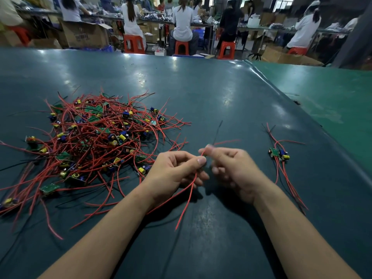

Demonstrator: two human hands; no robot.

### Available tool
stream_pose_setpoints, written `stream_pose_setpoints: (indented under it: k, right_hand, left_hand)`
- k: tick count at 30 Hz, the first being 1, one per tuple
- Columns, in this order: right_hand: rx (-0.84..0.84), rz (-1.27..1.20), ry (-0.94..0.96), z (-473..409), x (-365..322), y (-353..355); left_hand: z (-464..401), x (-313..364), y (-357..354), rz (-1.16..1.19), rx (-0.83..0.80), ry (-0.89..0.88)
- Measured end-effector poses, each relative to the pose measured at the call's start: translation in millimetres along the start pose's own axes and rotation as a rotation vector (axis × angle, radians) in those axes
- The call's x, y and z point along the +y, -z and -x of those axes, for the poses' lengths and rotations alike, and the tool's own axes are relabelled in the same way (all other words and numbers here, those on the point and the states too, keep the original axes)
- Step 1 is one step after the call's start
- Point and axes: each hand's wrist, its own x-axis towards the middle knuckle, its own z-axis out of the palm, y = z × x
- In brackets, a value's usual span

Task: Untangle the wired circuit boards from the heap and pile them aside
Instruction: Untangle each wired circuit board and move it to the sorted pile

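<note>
Red wires point(191, 190) held right of the heap point(90, 141), clear of it, likely to free one board's leads; left hand point(177, 170) pinches them, right hand point(231, 166) pinches their upper ends, blurred; sorted pile point(278, 155) lies far right of heap; no legible writing except a blurred box print.
</note>
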Motion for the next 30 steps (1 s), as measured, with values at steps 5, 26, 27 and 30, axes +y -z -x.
stream_pose_setpoints:
  k: [5, 26, 27, 30]
  right_hand:
    - [-0.059, -0.143, 0.054, -1, 0, -2]
    - [0.232, 0.098, 0.316, -5, 9, -6]
    - [0.147, 0.190, 0.340, -4, 11, -12]
    - [0.017, 0.338, 0.409, 1, 11, -20]
  left_hand:
    - [-1, 0, 2, -0.014, -0.063, 0.018]
    - [-3, 12, 4, 0.422, 0.155, -0.058]
    - [-4, 13, 6, 0.462, 0.178, -0.061]
    - [-5, 15, 11, 0.521, 0.218, -0.056]
